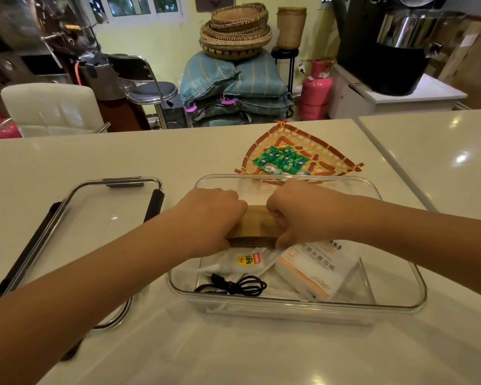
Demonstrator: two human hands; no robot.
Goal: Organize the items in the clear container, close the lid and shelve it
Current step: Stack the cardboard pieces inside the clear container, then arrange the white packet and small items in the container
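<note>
Head view: our hands grip a brown stack inside the container (lid off); next, we seat it flat.

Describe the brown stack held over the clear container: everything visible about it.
The brown stack looks like thin flat cardboard or paper pieces, layered edges facing the camera. It is held level over the middle of the clear container, left hand gripping one end, right hand the other. Below it lie a white packet and a tissue pack.
</note>
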